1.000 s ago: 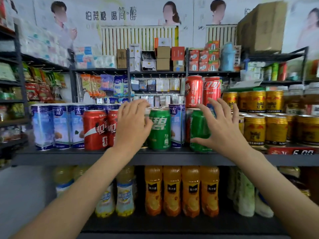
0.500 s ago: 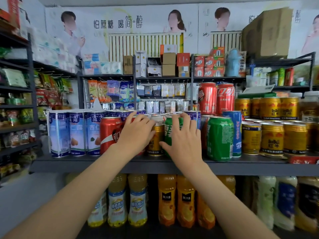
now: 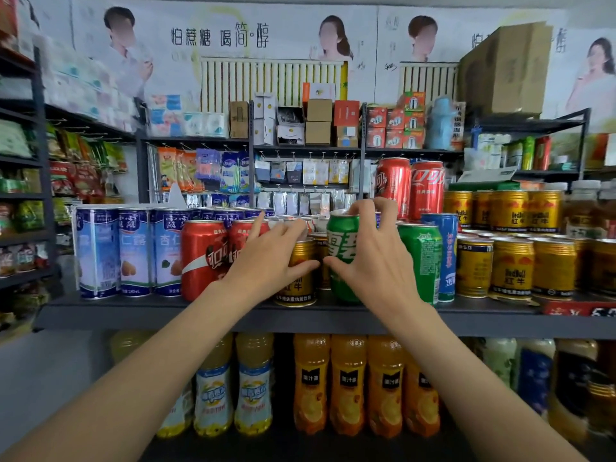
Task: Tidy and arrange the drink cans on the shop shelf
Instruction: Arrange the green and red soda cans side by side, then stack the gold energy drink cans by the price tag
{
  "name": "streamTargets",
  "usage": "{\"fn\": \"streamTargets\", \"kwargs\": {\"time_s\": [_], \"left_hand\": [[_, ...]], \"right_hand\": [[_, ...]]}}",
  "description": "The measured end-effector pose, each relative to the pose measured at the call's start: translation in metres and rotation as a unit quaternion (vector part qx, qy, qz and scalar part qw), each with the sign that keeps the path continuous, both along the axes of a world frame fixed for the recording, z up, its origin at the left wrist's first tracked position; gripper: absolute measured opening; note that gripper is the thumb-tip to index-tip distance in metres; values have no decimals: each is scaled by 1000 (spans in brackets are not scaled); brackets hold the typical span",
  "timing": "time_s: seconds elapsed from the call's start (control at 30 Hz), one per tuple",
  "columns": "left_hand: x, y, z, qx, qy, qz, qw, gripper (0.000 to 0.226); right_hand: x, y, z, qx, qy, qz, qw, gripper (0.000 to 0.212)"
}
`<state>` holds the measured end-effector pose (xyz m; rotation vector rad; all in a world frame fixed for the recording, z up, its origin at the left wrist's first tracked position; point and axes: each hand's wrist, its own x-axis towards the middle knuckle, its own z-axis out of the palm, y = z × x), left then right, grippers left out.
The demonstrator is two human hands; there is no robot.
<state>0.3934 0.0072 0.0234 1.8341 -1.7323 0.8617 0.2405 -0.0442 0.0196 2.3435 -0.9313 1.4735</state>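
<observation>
My right hand point(image 3: 373, 261) grips a green Sprite can point(image 3: 341, 241) that stands on the dark shelf point(image 3: 233, 315), thumb on its left side and fingers over its top and right side. My left hand point(image 3: 270, 258) rests on a gold Red Bull can point(image 3: 298, 285) just left of it, thumb across its front, fingers stretched toward the red cola cans point(image 3: 203, 258). A second green can point(image 3: 420, 261) stands right of my right hand. Blue-white tall cans point(image 3: 133, 251) line the left end.
Rows of gold cans point(image 3: 513, 265) fill the shelf's right part, with a blue can point(image 3: 445, 255) and two stacked red cans point(image 3: 411, 188) behind. Orange juice bottles point(image 3: 346, 385) stand on the shelf below. Racks of snacks and boxes lie behind and to the left.
My right hand shifted from the right-hand green can to the left green can and now grips it. My left hand slid from the red cans onto the gold can.
</observation>
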Motion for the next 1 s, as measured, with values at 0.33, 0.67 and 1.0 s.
{"fn": "streamTargets", "kwargs": {"time_s": [0.33, 0.67, 1.0], "left_hand": [[-4, 15, -8, -69, 171, -120, 975, 32], [8, 53, 35, -234, 385, -193, 872, 52], [-28, 55, 56, -199, 487, -262, 809, 55]], "right_hand": [[2, -5, -4, 2, 49, 21, 999, 69], [48, -10, 1, -40, 131, -1, 991, 78], [-5, 16, 25, 267, 6, 408, 873, 87]]}}
